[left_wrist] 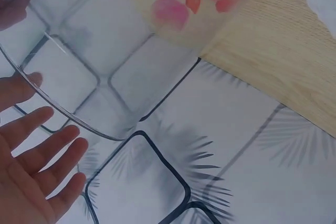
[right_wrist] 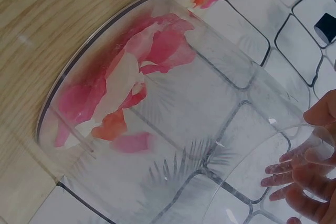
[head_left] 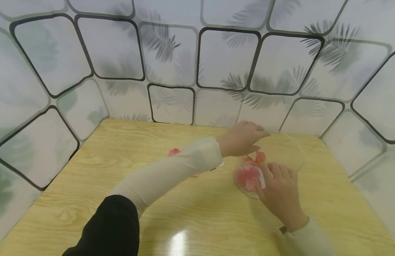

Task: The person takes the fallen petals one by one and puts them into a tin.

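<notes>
Grip of left hand (head_left: 243, 138) is recorded as apart, near clear container (right_wrist: 226, 95) with petals (right_wrist: 168, 48); that of right hand (head_left: 280, 190) cannot be told.

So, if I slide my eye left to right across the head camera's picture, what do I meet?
The black sleeve → a loose pink petal on the table → the left hand → the right hand.

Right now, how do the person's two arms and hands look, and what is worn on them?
The left hand has no glove; a cream sleeve covers that forearm, with black fabric higher up. The right hand is also gloveless, with a pale sleeve behind it. A small dark patch shows by this cuff; what it is, I cannot tell.
</notes>
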Tool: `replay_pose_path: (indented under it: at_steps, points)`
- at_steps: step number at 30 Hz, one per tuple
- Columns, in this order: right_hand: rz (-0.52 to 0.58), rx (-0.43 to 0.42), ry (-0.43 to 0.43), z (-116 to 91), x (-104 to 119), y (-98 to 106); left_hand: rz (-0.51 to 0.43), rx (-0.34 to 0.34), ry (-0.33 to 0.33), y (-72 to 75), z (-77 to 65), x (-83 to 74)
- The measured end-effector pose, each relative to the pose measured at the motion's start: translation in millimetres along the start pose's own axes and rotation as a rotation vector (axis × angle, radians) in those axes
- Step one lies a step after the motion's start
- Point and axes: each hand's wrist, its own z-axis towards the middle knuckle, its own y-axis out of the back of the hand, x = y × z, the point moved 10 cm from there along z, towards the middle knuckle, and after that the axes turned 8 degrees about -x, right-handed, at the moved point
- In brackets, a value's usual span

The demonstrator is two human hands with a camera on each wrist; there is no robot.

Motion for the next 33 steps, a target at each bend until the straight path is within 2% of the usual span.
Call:
replay_pose_path:
  at_steps: [4,7,11,14,18,21,24,27,28,30,33]
  points:
    - [0.017,-0.021,-0.011,0,0,1,-0.049,-0.088,-0.005,9.9,-10.0,3.5]
    - [0.017,-0.030,-0.015,0,0,1,-0.081,-0.162,-0.005,18.5,-23.0,9.7]
    - [0.018,-0.030,-0.015,0,0,0,-0.100,-0.231,-0.007,19.9,-47.6,21.7]
    - [0.019,-0.019,-0.015,0,0,-1,-0.096,-0.244,-0.014,14.5,-70.0,30.6]
    - [0.016,-0.009,-0.011,-1,0,-1,-0.064,-0.145,-0.020,-4.6,-106.0,38.7]
    - [0.018,-0.015,-0.012,-2,0,-1,-0.068,0.001,-0.013,-31.2,-137.2,44.3]
    - [0.022,-0.024,-0.014,-3,-1,-1,-0.039,0.152,-0.049,-58.0,-167.4,48.0]
    - [0.028,-0.035,-0.019,-3,-1,-1,0.004,0.270,-0.057,-76.7,-188.4,54.7]
    - [0.027,-0.037,-0.019,-3,-1,-1,0.012,0.289,-0.059,-79.5,-192.4,56.9]
    - [0.026,-0.036,-0.021,-2,-1,-1,0.022,0.275,-0.047,-81.4,-194.6,61.8]
    - [0.022,-0.031,-0.023,-2,-1,-1,0.057,0.166,-0.107,-78.3,-190.3,61.6]
